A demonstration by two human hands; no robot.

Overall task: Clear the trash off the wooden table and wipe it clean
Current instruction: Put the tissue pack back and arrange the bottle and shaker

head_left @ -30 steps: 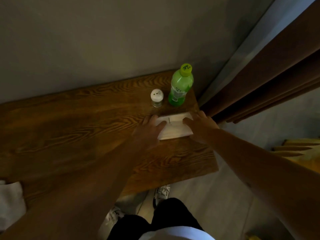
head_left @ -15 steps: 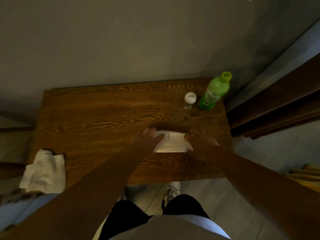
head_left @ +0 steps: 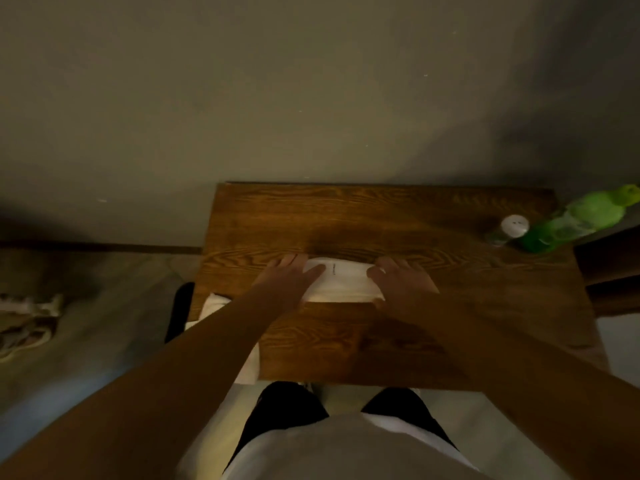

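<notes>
A folded white cloth lies flat near the middle of the wooden table. My left hand presses on its left end and my right hand on its right end, with the fingers laid over the cloth. Both forearms reach in from below. A second crumpled white cloth hangs off the table's left front corner, partly hidden under my left arm.
A green plastic bottle and a small white-capped shaker stand at the table's far right corner. The wall runs just behind the table. A pair of shoes lies on the floor at far left. Dark curtains hang at right.
Both hands have slid the white cloth leftward across the table, away from the bottle and shaker. The view has swung left with them.
</notes>
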